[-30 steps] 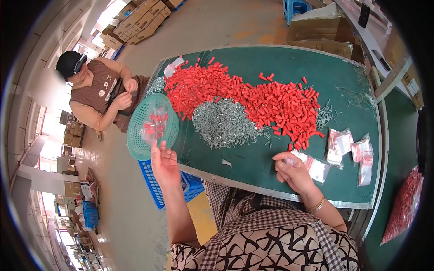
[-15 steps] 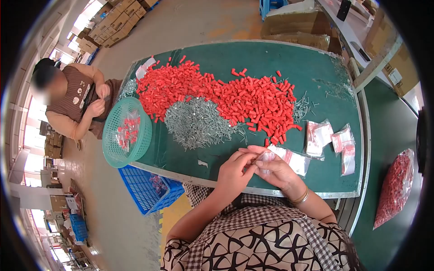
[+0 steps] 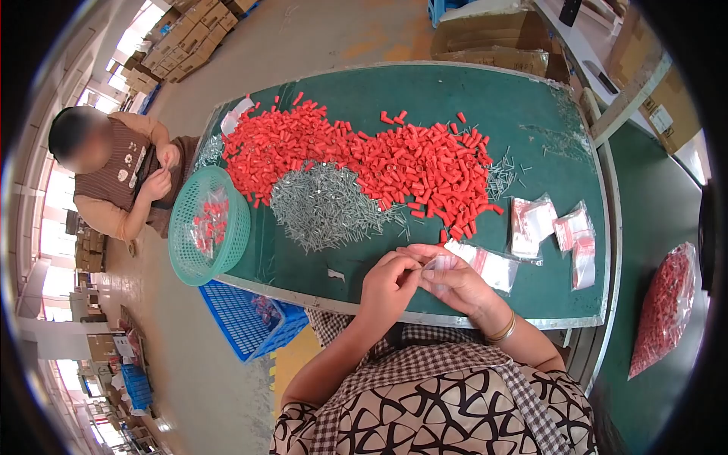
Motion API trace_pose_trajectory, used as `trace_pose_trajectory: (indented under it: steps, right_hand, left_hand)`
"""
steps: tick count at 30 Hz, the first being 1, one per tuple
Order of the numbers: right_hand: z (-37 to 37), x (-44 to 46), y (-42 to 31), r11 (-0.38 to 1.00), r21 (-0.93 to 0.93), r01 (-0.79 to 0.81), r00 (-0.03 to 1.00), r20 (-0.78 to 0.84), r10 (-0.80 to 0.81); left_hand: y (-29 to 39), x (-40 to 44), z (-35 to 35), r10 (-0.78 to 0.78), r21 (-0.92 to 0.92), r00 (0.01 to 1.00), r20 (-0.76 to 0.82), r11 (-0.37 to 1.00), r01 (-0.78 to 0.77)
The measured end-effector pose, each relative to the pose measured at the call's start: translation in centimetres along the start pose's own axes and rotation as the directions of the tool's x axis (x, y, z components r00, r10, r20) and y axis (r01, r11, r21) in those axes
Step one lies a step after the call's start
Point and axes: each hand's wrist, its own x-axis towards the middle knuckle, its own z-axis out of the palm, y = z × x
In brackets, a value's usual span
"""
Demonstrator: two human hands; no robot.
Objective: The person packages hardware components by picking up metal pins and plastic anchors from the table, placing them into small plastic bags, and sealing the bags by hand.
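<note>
A small clear plastic bag (image 3: 440,263) is held up between my two hands at the near side of the green table (image 3: 364,282). My right hand (image 3: 464,290) is closed on the bag, thumb over it. My left hand (image 3: 389,287) pinches at the bag's left edge, its fingertips meeting those of the right. Just beyond my hands lie a heap of red plastic sleeves (image 3: 425,163) and a pile of grey screws or nails (image 3: 322,208). Flat bags with white and red parts (image 3: 497,273) lie partly behind my right hand.
A green basket (image 3: 241,235) holding filled bags stands at the table's left edge, above a blue crate (image 3: 235,322). More flat bags (image 3: 532,226) lie on the right. A big bag of red pieces (image 3: 663,315) rests on the side table. A co-worker (image 3: 121,171) sits left.
My left hand's fingers have shifted slightly on the bag, and the thumb is less spread. The view has moved a little. The co-worker's head is turned more this way.
</note>
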Motion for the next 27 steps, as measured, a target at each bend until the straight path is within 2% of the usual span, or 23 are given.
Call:
trace_pose_trajectory:
  steps: [3,6,11,13,16,17,19,20,23,25,26,27]
  right_hand:
    - [-0.1,-0.1,0.4,1.0,-0.022,0.01,0.998,-0.057,-0.011]
    - [-0.6,-0.3,0.7,0.994,-0.112,-0.001,0.992,-0.127,-0.014]
    - [-0.6,-0.7,0.9,0.981,-0.192,0.037,0.948,-0.304,-0.096]
    - [-0.5,-0.7,0.5,0.983,-0.17,0.074,0.955,-0.273,-0.119]
    - [-0.8,-0.8,-0.1,0.971,-0.233,0.055,0.96,-0.256,-0.116]
    - [-0.9,-1.0,-0.2,0.962,-0.272,0.037,0.96,-0.257,-0.109]
    - [-0.3,-1.2,-0.4,0.889,-0.458,0.002,0.946,-0.288,-0.15]
    - [-0.1,-1.3,-0.3,0.839,-0.544,-0.021,0.939,-0.299,-0.171]
    - [0.1,-0.9,-0.1,0.636,-0.77,0.056,0.973,-0.1,-0.206]
    - [0.3,-1.0,0.2,0.772,-0.621,-0.133,0.968,-0.247,-0.033]
    - [0.3,-1.0,0.2,0.818,-0.529,-0.224,0.95,-0.306,0.063]
    - [0.4,-1.0,0.2,0.817,-0.538,-0.208,0.954,-0.297,0.047]
  left_hand:
    - [-0.3,-0.4,-0.1,-0.103,-0.054,0.994,-0.034,0.993,0.101]
    - [0.4,-0.6,-0.4,-0.241,-0.27,0.97,-0.018,0.935,0.228]
    - [0.4,-0.6,-0.8,-0.305,-0.408,0.93,-0.204,0.89,0.202]
    - [0.3,-0.6,-1.4,-0.315,-0.439,0.921,-0.229,0.878,0.192]
    - [0.0,-0.7,-2.2,-0.155,-0.17,0.962,-0.227,0.978,0.117]
    - [0.2,-0.5,-2.7,0.023,0.018,0.98,-0.199,1.0,-0.02]
    - [0.9,0.1,-4.0,0.346,0.362,0.937,-0.05,0.881,-0.305]
    - [1.4,0.3,-4.5,0.371,0.394,0.928,0.037,0.848,-0.355]
    - [2.4,0.4,-5.2,0.394,0.456,0.884,0.251,0.758,-0.467]
    - [2.4,0.4,-5.3,0.37,0.477,0.869,0.33,0.729,-0.492]
    - [2.5,0.5,-5.1,0.382,0.448,0.892,0.241,0.772,-0.451]
    - [2.7,0.8,-4.7,0.386,0.411,0.91,0.15,0.812,-0.413]
